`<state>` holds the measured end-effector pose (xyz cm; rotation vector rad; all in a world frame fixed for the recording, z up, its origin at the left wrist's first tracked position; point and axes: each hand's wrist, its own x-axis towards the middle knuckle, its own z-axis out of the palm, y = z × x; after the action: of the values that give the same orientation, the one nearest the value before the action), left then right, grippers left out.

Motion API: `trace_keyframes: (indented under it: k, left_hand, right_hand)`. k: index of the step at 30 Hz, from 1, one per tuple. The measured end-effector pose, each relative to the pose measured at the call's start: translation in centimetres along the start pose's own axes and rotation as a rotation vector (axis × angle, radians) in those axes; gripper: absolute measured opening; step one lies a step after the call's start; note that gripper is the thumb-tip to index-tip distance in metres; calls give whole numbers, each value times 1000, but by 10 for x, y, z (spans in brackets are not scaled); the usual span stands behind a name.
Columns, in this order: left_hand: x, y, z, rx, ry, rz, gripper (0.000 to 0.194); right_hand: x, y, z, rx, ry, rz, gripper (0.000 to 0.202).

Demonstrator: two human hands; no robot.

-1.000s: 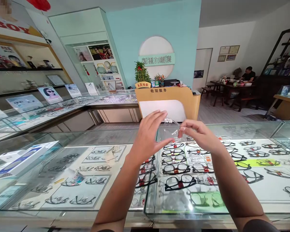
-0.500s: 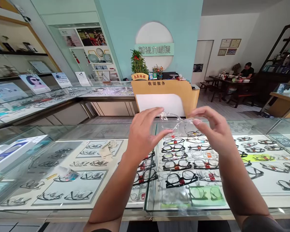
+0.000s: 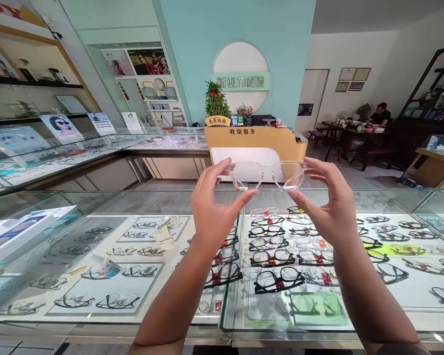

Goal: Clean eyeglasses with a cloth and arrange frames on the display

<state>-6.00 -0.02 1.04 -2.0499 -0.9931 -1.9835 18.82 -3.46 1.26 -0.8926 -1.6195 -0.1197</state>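
A pair of clear-framed eyeglasses [image 3: 267, 166] is held up level above the glass display case, its two lenses side by side. My left hand [image 3: 216, 202] grips the left end of the frame, with the thumb at the lower rim of that lens. At the other end my right hand [image 3: 327, 199] pinches the frame, its thumb by the lower edge of the right lens. Both hands are closed on the eyeglasses. Below them, rows of dark-framed glasses [image 3: 279, 280], some with red tags, lie inside the case.
The glass display case [image 3: 192, 318] spans the front. On the left are a white box [image 3: 25, 231], a crumpled cloth [image 3: 166, 231] and a white container [image 3: 102, 266]. Beyond stand a wooden cashier counter [image 3: 251, 138] with a plant [image 3: 216, 103] and a seated person [image 3: 380, 116] at a table.
The eyeglasses have been raised slightly and turned from a tilt to level, facing me. My right hand has shifted its hold to the right end. The view has tipped slightly upward.
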Motion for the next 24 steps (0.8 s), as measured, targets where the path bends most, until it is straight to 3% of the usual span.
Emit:
trace_keyframes:
  k: [9, 24]
  left_hand:
    - [-5, -6, 5, -67, 26, -41, 67]
    - [-7, -3, 8, -3, 87, 18, 64]
  right_hand:
    - [0, 4, 0, 61, 13, 73, 53]
    - [-2, 5, 2, 45, -119, 175, 52]
